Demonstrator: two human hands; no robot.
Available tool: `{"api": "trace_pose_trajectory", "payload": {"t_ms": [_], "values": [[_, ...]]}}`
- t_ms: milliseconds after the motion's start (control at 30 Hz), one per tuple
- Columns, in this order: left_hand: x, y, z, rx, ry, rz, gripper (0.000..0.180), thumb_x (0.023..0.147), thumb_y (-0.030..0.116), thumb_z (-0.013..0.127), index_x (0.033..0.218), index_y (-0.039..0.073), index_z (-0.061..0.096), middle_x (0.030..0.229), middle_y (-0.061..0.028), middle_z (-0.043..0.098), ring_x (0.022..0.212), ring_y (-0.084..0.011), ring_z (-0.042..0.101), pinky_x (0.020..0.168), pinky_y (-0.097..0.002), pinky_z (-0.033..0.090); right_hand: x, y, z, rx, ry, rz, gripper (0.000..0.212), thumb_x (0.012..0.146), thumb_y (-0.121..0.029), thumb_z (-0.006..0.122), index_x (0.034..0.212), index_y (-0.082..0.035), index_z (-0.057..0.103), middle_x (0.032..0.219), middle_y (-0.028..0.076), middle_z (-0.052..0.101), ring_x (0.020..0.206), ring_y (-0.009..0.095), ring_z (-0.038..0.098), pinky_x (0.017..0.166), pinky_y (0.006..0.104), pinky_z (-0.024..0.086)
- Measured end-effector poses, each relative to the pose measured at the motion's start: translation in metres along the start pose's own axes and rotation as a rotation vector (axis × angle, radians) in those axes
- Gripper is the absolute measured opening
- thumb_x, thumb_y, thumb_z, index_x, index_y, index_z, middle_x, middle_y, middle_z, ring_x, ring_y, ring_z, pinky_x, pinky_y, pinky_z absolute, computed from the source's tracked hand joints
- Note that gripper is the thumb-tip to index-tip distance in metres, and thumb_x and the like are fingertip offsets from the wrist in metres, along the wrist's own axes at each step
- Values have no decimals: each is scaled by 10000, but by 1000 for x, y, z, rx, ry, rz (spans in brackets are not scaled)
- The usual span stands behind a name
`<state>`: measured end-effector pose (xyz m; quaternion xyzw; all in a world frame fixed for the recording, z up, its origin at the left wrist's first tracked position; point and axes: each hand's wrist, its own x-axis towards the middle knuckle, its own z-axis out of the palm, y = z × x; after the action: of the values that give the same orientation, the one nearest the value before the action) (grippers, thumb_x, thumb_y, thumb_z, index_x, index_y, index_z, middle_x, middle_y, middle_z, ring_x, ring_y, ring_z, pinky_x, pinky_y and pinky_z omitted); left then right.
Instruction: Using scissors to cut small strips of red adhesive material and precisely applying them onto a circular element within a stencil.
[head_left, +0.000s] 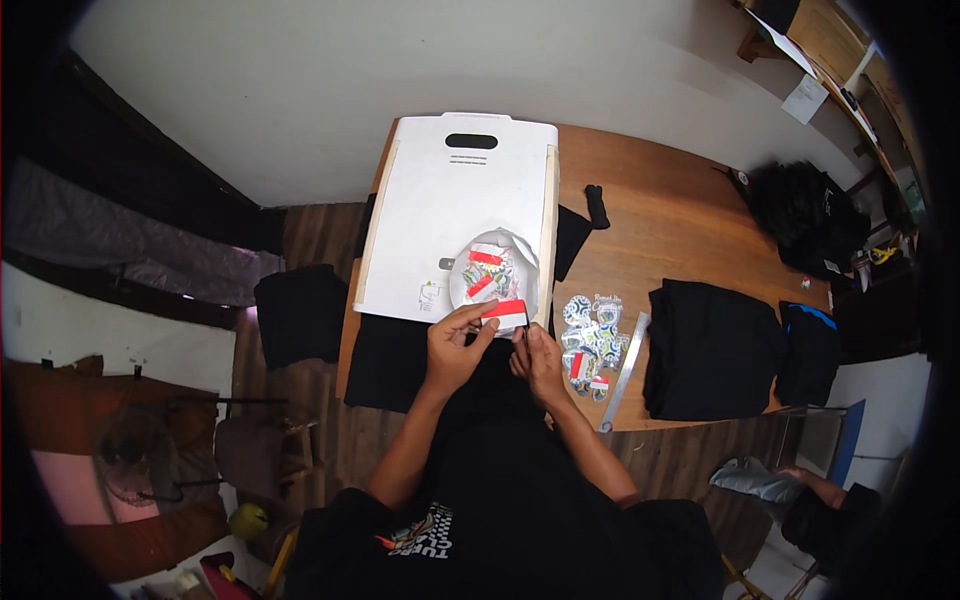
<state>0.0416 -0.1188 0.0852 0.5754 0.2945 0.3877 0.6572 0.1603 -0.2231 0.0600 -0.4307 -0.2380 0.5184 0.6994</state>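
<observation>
My left hand [455, 348] pinches a small red-and-white rectangular piece [504, 314], thin like a sticker or film transfer, between thumb and fingers. My right hand [541, 366] is closed around a thin dark tool [527, 316] whose tip meets the right edge of that piece; its kind is too small to make out. Just beyond both hands, a round white bowl-like container [532, 268] holds several red-and-white and patterned cut pieces [483, 289]. It rests on the near right part of a large white panel [440, 190] with a dark oval slot.
Right of my hands lie patterned prints [597, 335] and a metal ruler [626, 368]. Folded black cloth [715, 350] stacks farther right on the wooden table [650, 240], with a black bag [800, 215] behind. Another person's arm [815, 487] shows at the lower right.
</observation>
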Motion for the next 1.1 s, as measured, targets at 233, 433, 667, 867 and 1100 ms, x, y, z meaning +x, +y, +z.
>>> {"api": "trace_pose_trajectory", "payload": {"t_ms": [233, 433, 667, 867, 1100], "values": [[1, 2, 1, -4, 18, -5, 300, 895, -50, 701, 1194, -62, 677, 1057, -88, 679, 872, -70, 582, 772, -200, 488, 1, 3, -4, 39, 11, -4, 376, 1095, -379, 370, 971, -53, 510, 556, -58, 285, 433, 53, 228, 443, 245, 219], [-1, -8, -4, 28, -18, 9, 288, 901, -71, 681, 1188, -82, 663, 1110, -126, 681, 956, -117, 640, 834, -238, 533, 2, 3, -3, 18, 13, -7, 377, 1095, -376, 373, 970, -51, 516, 553, -61, 282, 433, 51, 226, 442, 245, 217], [-1, -9, -5, 24, -27, 10, 284, 901, -76, 678, 1185, -87, 664, 1116, -136, 682, 960, -123, 643, 834, -241, 533, 2, 8, -7, 24, 33, 12, 377, 1091, -388, 380, 952, -68, 522, 562, -50, 313, 431, 61, 239, 447, 251, 232], [-2, -7, -5, 29, -22, 7, 269, 900, -83, 672, 1170, -91, 667, 1118, -139, 680, 963, -126, 644, 844, -244, 530, 6, 8, -8, -87, 39, -11, 372, 1094, -383, 370, 945, -73, 514, 563, -47, 333, 430, 65, 248, 444, 249, 239], [-3, -11, -11, -32, -54, 76, 197, 909, -90, 652, 1103, -86, 683, 1066, -135, 687, 953, -139, 652, 857, -254, 525, 22, -14, 1, -48, 131, -41, 311, 1090, -334, 400, 1056, -55, 535, 596, -52, 326, 490, 49, 282, 493, 206, 275]]}}
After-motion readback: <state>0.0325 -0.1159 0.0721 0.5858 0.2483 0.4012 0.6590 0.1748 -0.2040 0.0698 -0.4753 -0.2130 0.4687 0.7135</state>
